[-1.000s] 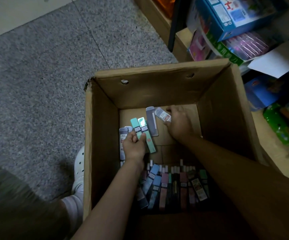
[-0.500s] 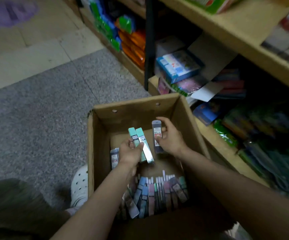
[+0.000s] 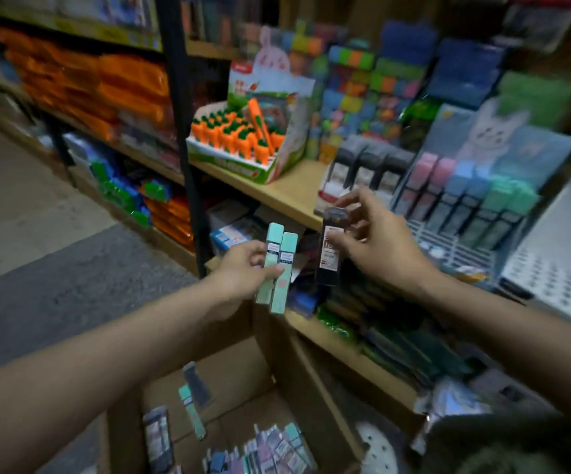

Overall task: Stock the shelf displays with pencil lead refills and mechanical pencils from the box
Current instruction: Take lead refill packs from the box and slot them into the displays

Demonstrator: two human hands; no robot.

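You have lifted both hands out of the cardboard box (image 3: 229, 381) and turned up to the shelf (image 3: 291, 195), so picking is done for this load and placing comes next. Take the tiered refill display (image 3: 462, 203) on that shelf as your mark. It holds rows of pink, blue and teal refill cases. Left of it stands a carrot display box (image 3: 243, 145) full of orange pieces. Below and left of it the cardboard box sits open, with more refill cases (image 3: 270, 449) lying in its bottom. Your right hand (image 3: 380, 244), just in front of the display, pinches one dark refill case (image 3: 330, 251). Your left hand (image 3: 243, 271), further left and lower, grips two mint refill cases (image 3: 277, 268) side by side.
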